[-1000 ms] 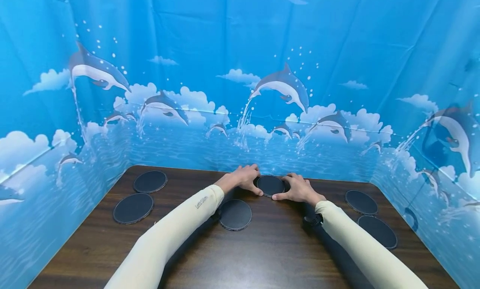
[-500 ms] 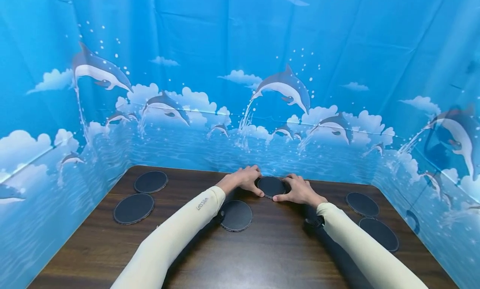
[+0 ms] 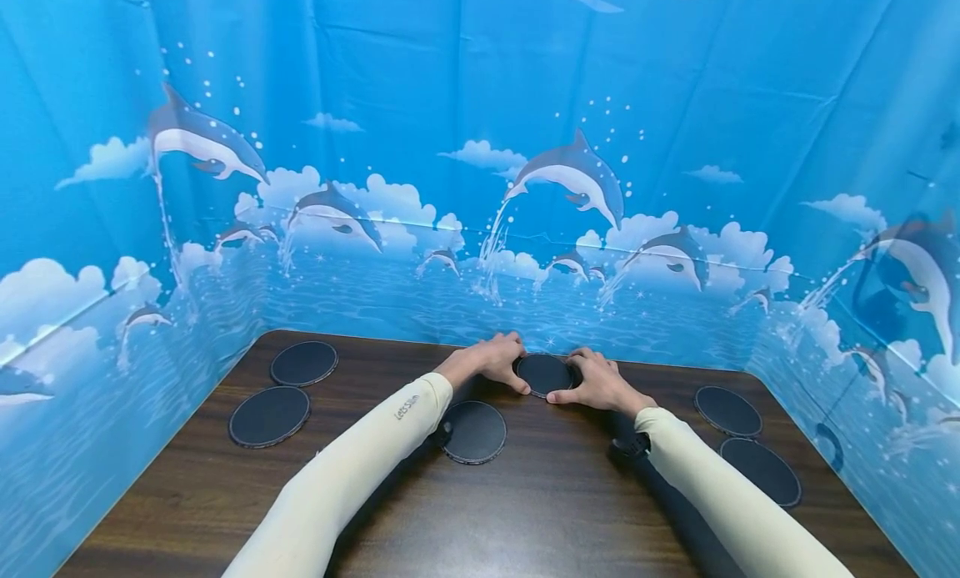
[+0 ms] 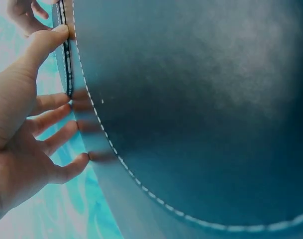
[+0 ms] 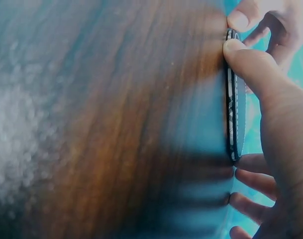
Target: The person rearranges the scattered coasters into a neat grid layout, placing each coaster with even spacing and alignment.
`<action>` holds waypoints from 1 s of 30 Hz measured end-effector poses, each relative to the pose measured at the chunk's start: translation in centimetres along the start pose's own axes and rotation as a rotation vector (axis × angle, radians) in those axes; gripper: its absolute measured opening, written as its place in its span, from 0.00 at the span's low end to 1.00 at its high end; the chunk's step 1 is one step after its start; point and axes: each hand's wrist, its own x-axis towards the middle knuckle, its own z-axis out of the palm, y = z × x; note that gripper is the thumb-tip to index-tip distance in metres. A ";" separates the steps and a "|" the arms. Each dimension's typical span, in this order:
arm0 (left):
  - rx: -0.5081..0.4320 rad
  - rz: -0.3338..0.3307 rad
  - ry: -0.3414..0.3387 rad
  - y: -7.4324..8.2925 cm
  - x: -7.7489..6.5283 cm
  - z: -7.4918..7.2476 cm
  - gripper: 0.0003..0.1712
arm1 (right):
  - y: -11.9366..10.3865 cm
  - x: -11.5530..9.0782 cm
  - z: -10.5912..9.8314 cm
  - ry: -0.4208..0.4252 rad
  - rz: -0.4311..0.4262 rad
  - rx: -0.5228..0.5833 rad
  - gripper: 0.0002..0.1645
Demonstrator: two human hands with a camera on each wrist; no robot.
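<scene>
At the table's far edge lies a round black coaster (image 3: pixel 544 375) with pale stitching round its rim. My left hand (image 3: pixel 495 363) grips its left side, the thumb at the near edge and the fingers spread round toward the back. From the right, my right hand (image 3: pixel 597 380) holds it likewise between thumb and fingers. The right wrist view shows the coaster's thick edge (image 5: pixel 231 104) between thumb and index finger. A second round black coaster (image 3: pixel 474 432) lies nearer, beside the left forearm; its stitched surface (image 4: pixel 191 124) fills much of the left wrist view.
Two black coasters (image 3: pixel 268 416) lie at the table's left side, one behind the other. Another pair (image 3: pixel 761 471) sits along the right side. A blue dolphin-print curtain (image 3: pixel 420 294) encloses the dark wooden table (image 3: pixel 555 511) at the back and sides.
The head view has shifted very slightly, so the whole scene sits a little further right. Both hands keep the same hold on the far coaster.
</scene>
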 end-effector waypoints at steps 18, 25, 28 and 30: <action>-0.027 0.080 0.063 0.5 -1.3 -0.4 0.42 | -0.4 -1.2 -0.8 0.017 0.005 0.140 0.55; 0.043 0.125 0.123 1.5 -2.7 -1.0 0.43 | -1.1 -2.7 -1.8 0.040 -0.015 0.178 0.55; 0.053 0.147 0.137 1.9 -3.5 -1.0 0.43 | -1.3 -3.4 -1.7 0.048 -0.029 0.182 0.56; 0.055 0.152 0.139 2.1 -4.1 -0.8 0.43 | -1.4 -3.7 -1.5 0.046 -0.042 0.186 0.56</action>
